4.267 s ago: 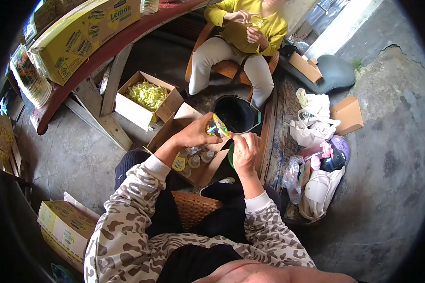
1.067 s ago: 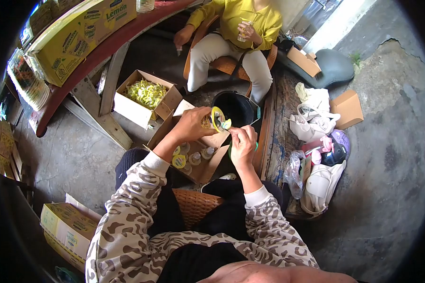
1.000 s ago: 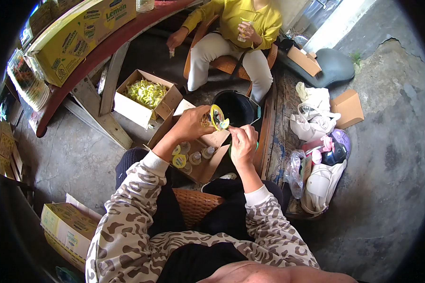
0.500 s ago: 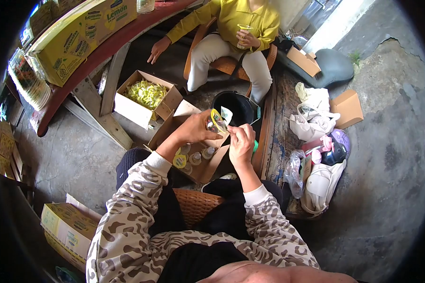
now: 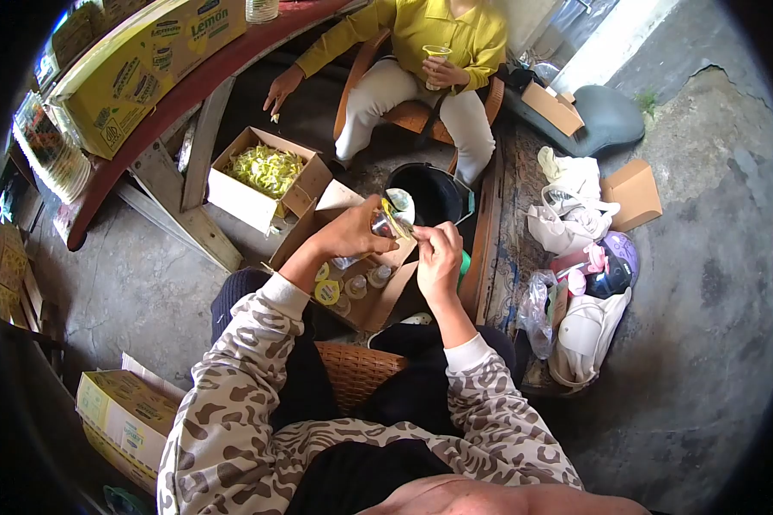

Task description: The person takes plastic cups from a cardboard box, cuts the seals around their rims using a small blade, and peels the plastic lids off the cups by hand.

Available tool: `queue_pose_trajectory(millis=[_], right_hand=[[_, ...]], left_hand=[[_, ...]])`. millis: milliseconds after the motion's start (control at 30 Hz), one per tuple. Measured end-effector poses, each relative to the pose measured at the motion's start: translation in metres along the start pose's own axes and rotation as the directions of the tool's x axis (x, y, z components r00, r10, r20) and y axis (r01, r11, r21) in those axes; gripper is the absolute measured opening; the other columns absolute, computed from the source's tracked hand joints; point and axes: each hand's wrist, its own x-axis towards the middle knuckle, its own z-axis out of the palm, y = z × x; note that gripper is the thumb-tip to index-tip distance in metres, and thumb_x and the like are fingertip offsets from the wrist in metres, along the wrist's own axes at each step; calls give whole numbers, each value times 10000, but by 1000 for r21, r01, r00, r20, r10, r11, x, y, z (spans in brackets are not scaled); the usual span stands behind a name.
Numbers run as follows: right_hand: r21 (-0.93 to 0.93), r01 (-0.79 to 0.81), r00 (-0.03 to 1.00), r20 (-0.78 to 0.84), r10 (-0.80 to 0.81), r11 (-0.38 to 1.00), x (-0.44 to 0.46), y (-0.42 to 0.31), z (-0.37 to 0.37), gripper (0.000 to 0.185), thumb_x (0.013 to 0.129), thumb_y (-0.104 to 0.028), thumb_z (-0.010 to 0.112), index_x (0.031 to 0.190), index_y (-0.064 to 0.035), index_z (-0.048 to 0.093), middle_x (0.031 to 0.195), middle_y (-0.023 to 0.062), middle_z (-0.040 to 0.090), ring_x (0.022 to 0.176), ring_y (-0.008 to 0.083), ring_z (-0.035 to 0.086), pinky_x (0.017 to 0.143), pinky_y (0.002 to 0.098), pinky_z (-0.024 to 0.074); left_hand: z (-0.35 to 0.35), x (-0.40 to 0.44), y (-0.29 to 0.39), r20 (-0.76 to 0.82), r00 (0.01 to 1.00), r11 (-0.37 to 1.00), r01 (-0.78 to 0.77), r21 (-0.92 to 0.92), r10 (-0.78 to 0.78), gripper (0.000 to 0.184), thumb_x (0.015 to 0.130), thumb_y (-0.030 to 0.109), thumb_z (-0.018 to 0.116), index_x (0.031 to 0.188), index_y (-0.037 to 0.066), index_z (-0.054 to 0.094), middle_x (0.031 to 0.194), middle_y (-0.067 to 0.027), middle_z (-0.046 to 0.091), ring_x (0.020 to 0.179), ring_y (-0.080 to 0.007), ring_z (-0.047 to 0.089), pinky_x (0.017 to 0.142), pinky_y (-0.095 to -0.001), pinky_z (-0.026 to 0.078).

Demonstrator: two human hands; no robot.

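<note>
Clear plastic cup with a yellow rim [image 5: 379,225] lies tilted in my left hand [image 5: 352,232], up in the air over the boxes, its mouth turned toward my right hand [image 5: 439,259]. My left fingers and thumb are curled round its side and grip it. On my right hand, thumb and forefinger are pressed together, pinching at the yellow rim; whatever sliver they may have there is too small for me to tell. Just beyond the rim shows a pale round piece of film [image 5: 402,204], and I cannot tell whether it touches the cup.

Below my hands stands an open brown cardboard box [image 5: 393,296] with several clear plastic cups [image 5: 378,276] and a yellow round lid [image 5: 327,293] inside. Behind it is a black plastic bucket [image 5: 429,197], and to the left of that an open cardboard box [image 5: 240,190] heaped with yellow-green strips [image 5: 266,172].

Across from me sits a person in a yellow shirt [image 5: 459,33], one hand around another clear yellow-rimmed cup [image 5: 437,70], the other hand [image 5: 283,86] reaching out above the strips with a small pale scrap at the fingertips. White cloth bags [image 5: 586,339] lie on my right.
</note>
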Motion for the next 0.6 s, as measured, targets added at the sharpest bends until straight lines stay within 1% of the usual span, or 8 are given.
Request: queue_pose_trajectory(millis=[67,167,200,300,333,367,433,600], right_hand=[[127,-150,989,10,149,981,-1,5,2,144,799,24,695,885,-91,700,811,53,551,788,264,563,727,377,445],[123,-146,989,7,146,982,-1,9,-2,134,801,20,696,880,-87,698,814,52,553,788,262,562,726,377,444],[72,-121,993,9,121,990,0,7,-4,130,800,10,699,883,-90,696,811,49,543,788,256,561,731,382,438],[-69,57,998,17,-56,996,4,2,-11,124,792,-6,704,882,-90,692,805,45,527,788,248,560,738,384,429],[-68,54,998,17,-53,996,4,2,-11,124,792,-6,704,882,-90,692,805,45,527,788,248,560,738,384,429],[-91,92,996,18,-90,992,4,1,-10,122,795,-12,698,887,-92,688,801,42,520,789,244,560,741,385,427],[-111,131,991,19,-130,985,5,-2,-11,120,798,-19,691,892,-93,685,797,39,513,791,239,561,743,385,424],[-150,243,967,-38,-251,958,4,-7,-14,163,774,15,683,906,-80,687,763,43,526,768,247,566,742,389,421]], left_hand=[[1,1,-1,-148,987,990,-44,133,63,487,714,320,828,979,-14,593,946,-203,668,886,-364,657,790,-396,504],[-5,0,17,-140,980,948,-89,306,138,501,707,317,829,1015,-7,603,950,-192,672,893,-369,656,801,-402,509],[-3,1,12,-202,934,911,-212,354,296,504,699,301,823,1039,-4,611,959,-191,674,898,-371,652,812,-413,513],[-4,1,4,-149,978,953,-100,288,147,585,709,205,797,1215,-13,601,1105,-185,678,1027,-285,663,905,-381,516],[0,1,2,-206,946,944,-191,271,251,482,703,262,787,1065,-2,609,933,-194,680,875,-372,657,797,-421,519],[0,1,2,-205,947,944,-189,270,248,482,703,262,787,1065,-2,609,933,-194,680,875,-372,657,797,-421,519],[-2,0,6,-188,976,969,-64,240,111,491,707,271,773,1076,-5,603,907,-193,680,863,-352,666,793,-413,516],[-4,-3,12,-117,993,997,1,76,8,503,727,285,769,1102,-8,605,911,-161,685,845,-268,658,793,-371,507]])
